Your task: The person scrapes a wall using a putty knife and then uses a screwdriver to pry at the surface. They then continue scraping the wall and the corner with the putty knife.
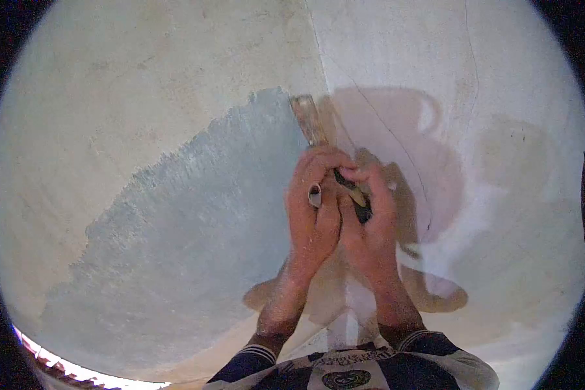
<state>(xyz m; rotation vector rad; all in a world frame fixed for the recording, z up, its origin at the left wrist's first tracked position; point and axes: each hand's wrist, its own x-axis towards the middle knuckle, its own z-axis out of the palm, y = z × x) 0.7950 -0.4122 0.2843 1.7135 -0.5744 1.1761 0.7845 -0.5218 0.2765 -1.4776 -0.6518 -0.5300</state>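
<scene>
- A flat, narrow, straight-sided metal scraper blade (309,120), its face worn and mottled brown and grey, points up and slightly left out of the hands, its far end at the wall.
- Below the blade, a short, pale, hollow-ended tube (315,195) pokes out of the grip; whether it joins the blade is hidden.
- Below and right of the blade, a dark, long piece with a yellowish middle (357,195) shows between fingers and palm.
- Left of the blade, a broad grey-blue patch (195,214) with a ragged upper edge spreads over the cream-coloured, finely marked wall (156,71); its top corner ends just beside the blade.
- Above the blade, a straight line runs up the wall, with a paler, thinly cracked stretch to its right.
- Right of the blade, brownish shadows fall on that paler stretch.
- The left hand (301,211), just below the blade, is curled tight, fingers closed at the blade's lower end and around the tube.
- The right hand (380,224), below and right of the blade, is bent closed around the dark piece, its fingertips meeting the left hand.
</scene>
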